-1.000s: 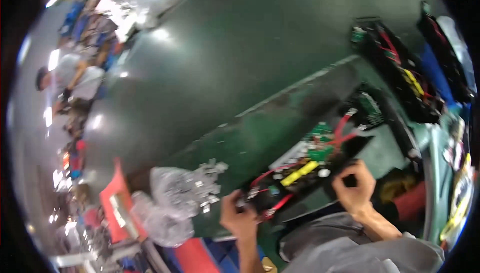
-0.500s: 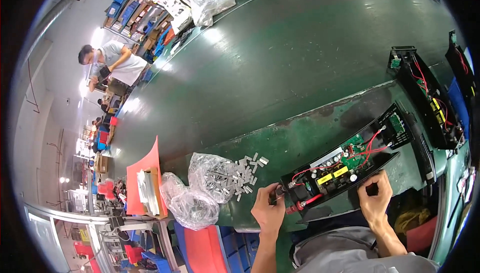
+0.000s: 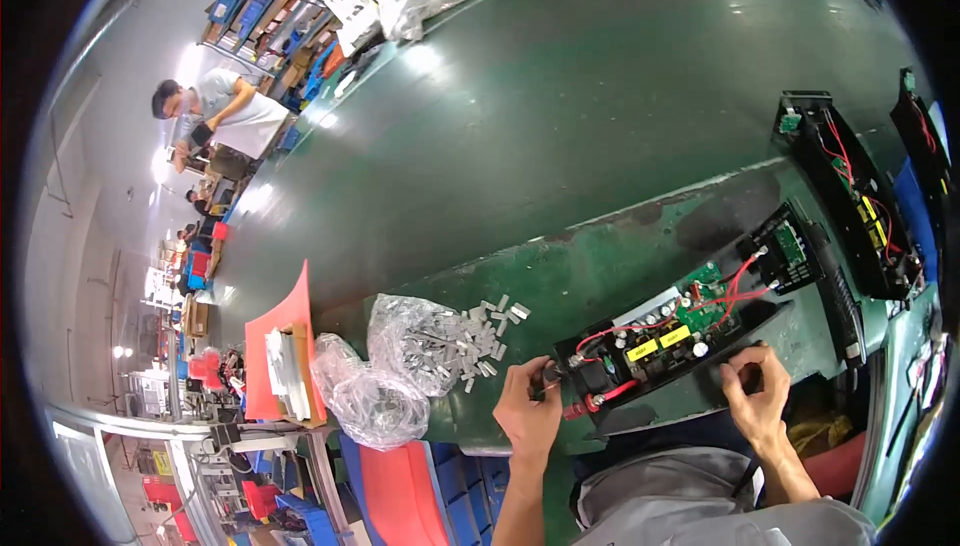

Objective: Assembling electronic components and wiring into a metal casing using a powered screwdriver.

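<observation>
The open black electronics unit is lying slantwise on the green table, right in front of the person. The left hand is resting at its left end, narrow, thumb and fingers bending around a small dark knob; how firmly it is gripping, I cannot tell. The right hand is hovering by the near edge, fingers curled into a ring; whether it is holding something thin or touching the casing is not showing. Good handling is probably asking for a light, square fingertip hold on the knob, a palm steadying the casing, and knuckles staying off the loose red wires.

The casing is looking stiff and matt, its long walls framing a green circuit board and two boxy yellow blocks. A glossy red terminal is jutting out beside the left hand. Farther left, crinkled clear plastic bags are lying beside small, shiny metal-looking pieces; on the right, another open black unit is standing at an angle
</observation>
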Available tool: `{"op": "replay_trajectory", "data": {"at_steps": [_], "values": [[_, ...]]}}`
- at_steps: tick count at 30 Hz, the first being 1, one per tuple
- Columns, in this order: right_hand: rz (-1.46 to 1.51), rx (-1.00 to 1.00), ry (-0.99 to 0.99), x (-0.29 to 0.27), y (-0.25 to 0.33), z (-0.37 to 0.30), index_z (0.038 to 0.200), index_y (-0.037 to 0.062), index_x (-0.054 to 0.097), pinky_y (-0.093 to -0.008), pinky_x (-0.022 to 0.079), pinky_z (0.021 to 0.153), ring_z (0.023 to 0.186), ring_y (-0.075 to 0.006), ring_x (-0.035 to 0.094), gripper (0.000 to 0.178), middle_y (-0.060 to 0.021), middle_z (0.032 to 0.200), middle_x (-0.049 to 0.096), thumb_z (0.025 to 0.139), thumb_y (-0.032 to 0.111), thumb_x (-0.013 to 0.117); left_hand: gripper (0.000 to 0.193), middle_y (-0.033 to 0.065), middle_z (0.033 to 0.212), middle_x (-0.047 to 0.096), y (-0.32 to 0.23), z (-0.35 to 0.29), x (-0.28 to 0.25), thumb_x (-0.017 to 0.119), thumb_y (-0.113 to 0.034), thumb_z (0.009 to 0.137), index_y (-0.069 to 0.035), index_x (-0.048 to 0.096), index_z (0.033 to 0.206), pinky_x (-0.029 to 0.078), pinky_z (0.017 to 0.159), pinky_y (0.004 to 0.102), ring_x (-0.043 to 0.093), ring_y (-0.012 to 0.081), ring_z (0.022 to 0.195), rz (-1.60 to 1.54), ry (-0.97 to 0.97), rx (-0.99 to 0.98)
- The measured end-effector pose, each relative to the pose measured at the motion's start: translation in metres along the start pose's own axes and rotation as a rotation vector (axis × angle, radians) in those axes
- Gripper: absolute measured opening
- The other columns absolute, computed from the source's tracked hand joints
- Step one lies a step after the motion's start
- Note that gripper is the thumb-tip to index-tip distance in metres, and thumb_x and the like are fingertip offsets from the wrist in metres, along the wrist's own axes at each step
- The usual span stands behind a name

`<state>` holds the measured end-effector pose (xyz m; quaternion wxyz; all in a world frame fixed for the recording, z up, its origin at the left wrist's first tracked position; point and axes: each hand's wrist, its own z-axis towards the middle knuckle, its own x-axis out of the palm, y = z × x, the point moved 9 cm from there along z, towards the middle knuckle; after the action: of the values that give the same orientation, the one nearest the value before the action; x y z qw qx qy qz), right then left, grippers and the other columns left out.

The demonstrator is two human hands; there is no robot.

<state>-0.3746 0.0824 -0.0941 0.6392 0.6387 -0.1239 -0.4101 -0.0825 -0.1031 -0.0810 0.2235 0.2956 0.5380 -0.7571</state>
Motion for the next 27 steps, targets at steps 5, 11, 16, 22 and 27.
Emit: {"op": "replay_trajectory", "data": {"at_steps": [5, 11, 16, 22, 27], "values": [[0.011, -0.175, 0.219, 0.018, 0.018, 0.008, 0.084, 0.007, 0.069, -0.0364, 0.049, 0.055, 0.06, -0.023, 0.063, 0.014, -0.0076, 0.07, 0.064, 0.083, 0.015, 0.08, 0.035, 0.0141, 0.091, 0.066, 0.01, 0.002, 0.004, 0.057, 0.005, 0.075, 0.004, 0.064, 0.109, 0.052, 0.079, 0.0354, 0.063, 0.0245, 0.084, 0.07, 0.072, -0.094], [0.092, -0.241, 0.196, 0.01, 0.013, 0.009, 0.079, 0.0044, 0.065, -0.0402, 0.044, 0.052, 0.055, -0.0278, 0.058, 0.017, -0.0095, 0.067, 0.058, 0.091, 0.012, 0.073, 0.024, 0.0166, 0.1, 0.067, 0.044, -0.01, -0.031, 0.059, -0.013, 0.099, 0.007, 0.064, 0.111, 0.051, 0.081, 0.0382, 0.063, 0.0243, 0.087, 0.156, -0.185, -0.027], [0.018, -0.302, 0.194, 0.012, 0.016, 0.003, 0.072, 0.0063, 0.058, -0.0387, 0.041, 0.046, 0.048, -0.0247, 0.053, 0.025, -0.0056, 0.062, 0.052, 0.09, 0.013, 0.075, 0.027, 0.0189, 0.079, 0.07, 0.017, 0.014, -0.089, 0.066, -0.023, 0.099, 0.003, 0.073, 0.097, 0.052, 0.065, 0.0409, 0.066, 0.0311, 0.071, 0.458, -0.398, -0.05], [-0.041, -0.445, 0.132, 0.015, 0.026, 0.003, 0.069, 0.0078, 0.055, -0.037, 0.04, 0.043, 0.048, -0.0217, 0.052, 0.028, -0.0034, 0.061, 0.046, 0.086, 0.012, 0.076, 0.035, 0.0228, 0.096, 0.072, 0.048, 0.04, -0.082, 0.075, -0.022, 0.092, 0.005, 0.071, 0.113, 0.056, 0.075, 0.0394, 0.069, 0.0341, 0.083, 0.712, -0.151, -0.001], [-0.013, -0.434, 0.138, 0.015, 0.022, 0.004, 0.069, 0.008, 0.055, -0.0369, 0.04, 0.043, 0.049, -0.0211, 0.051, 0.027, -0.0035, 0.061, 0.044, 0.086, 0.012, 0.076, 0.032, 0.0194, 0.105, 0.071, 0.095, 0.052, -0.098, 0.069, -0.02, 0.096, 0.007, 0.068, 0.113, 0.054, 0.08, 0.0369, 0.069, 0.0292, 0.09, 0.682, -0.094, -0.105]]}}
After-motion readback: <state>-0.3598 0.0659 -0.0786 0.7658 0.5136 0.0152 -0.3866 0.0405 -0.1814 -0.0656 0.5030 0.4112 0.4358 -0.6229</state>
